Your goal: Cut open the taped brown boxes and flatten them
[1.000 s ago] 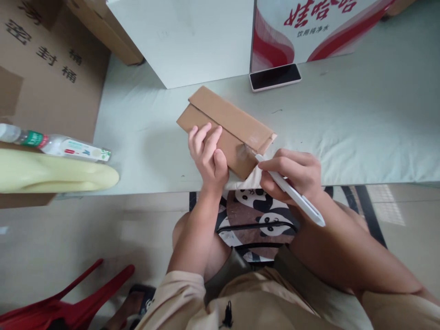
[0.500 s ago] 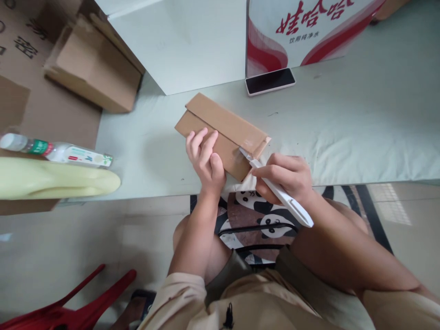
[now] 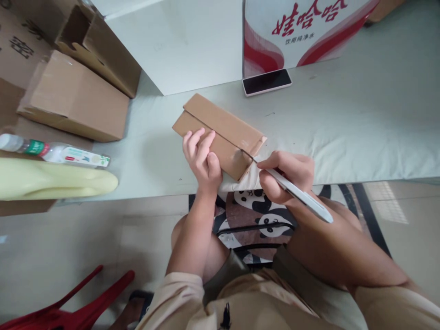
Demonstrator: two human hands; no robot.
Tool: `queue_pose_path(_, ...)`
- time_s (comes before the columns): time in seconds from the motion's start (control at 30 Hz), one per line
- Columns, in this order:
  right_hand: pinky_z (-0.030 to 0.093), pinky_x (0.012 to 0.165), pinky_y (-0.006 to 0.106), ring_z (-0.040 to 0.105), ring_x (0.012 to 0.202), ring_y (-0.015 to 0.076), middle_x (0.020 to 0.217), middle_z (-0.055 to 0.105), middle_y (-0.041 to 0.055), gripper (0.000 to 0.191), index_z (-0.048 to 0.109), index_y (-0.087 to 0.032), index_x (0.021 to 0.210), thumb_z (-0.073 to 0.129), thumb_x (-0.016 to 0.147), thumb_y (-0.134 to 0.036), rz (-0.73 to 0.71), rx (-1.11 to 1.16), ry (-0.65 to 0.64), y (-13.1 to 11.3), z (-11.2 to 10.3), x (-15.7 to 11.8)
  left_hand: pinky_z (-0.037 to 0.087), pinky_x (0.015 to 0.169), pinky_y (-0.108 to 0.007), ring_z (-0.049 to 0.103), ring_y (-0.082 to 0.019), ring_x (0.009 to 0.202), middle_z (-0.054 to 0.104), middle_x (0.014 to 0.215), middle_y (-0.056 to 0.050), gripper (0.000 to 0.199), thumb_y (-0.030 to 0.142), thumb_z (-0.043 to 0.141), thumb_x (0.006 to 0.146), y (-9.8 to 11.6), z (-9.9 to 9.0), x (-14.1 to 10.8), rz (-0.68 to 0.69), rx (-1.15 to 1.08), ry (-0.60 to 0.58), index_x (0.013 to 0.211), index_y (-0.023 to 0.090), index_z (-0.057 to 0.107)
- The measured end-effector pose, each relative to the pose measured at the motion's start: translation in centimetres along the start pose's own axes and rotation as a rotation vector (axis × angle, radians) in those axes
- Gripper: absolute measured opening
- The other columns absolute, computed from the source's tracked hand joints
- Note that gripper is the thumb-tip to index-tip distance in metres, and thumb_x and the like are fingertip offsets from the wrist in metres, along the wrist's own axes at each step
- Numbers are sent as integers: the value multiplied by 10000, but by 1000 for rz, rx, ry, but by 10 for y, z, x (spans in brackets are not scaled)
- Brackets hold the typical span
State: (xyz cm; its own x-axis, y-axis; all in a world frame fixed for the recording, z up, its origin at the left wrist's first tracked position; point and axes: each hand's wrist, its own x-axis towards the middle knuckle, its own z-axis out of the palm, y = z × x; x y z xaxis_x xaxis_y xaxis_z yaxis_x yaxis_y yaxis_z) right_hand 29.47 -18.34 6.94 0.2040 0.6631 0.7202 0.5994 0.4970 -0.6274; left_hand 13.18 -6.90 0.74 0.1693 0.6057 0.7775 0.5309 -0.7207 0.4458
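A small flat cardboard box [image 3: 227, 123] lies at a slant on the cloth-covered table, near its front edge. My left hand [image 3: 202, 158] holds it steady, fingers bent over its top face and thumb alongside them. In my right hand [image 3: 288, 172] is a white utility knife [image 3: 305, 199], gripped between thumb and fingers. Its thin blade meets the box at the flap seam, close to the right end. How deep the blade sits cannot be made out. The knife's rear end points down and right over my forearm.
A phone [image 3: 267, 81] lies beyond the box, before a red-and-white carton [image 3: 295, 55] and a large white box [image 3: 185, 50]. Brown cardboard boxes [image 3: 79, 96], a plastic bottle [image 3: 79, 156] and a pale yellow object [image 3: 58, 178] are at left. A red chair [image 3: 75, 316] stands below.
The knife has turned and shifted right, its blade now lower at the seam. At left, a brown cardboard box has moved toward the lower left, showing another behind it. The left hand stays put.
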Motion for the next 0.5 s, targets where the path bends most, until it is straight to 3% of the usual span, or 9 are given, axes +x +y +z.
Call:
queue_pose_path(0.13,282,435,218,326,440,67,532,399,-73,129,527,-221,729,499,723,-95,-26,10,-8,8,-3,-1,323,1233,-494,507,-293,1344,662,1287,-113,583,522,278,1036,1,-1,0,-35,-12,-21,1212,211,739)
queue_pose_path(0.37,381,524,221,503,542,92,603,565,-31,101,648,-215,788,558,828,-239,20,7,-133,28,-6,-10,289,1259,-504,497,-303,1364,664,1267,-123,666,646,265,1001,-1,1,2,-112,-21,-40,1169,209,739)
queue_pose_path(0.5,366,506,238,452,487,88,603,571,-35,101,633,-220,806,536,820,-243,-25,77,-58,29,-21,-10,249,1281,-508,474,-311,1405,653,1298,-133,725,721,265,968,-4,-1,2,-170,-40,-75,1185,207,726)
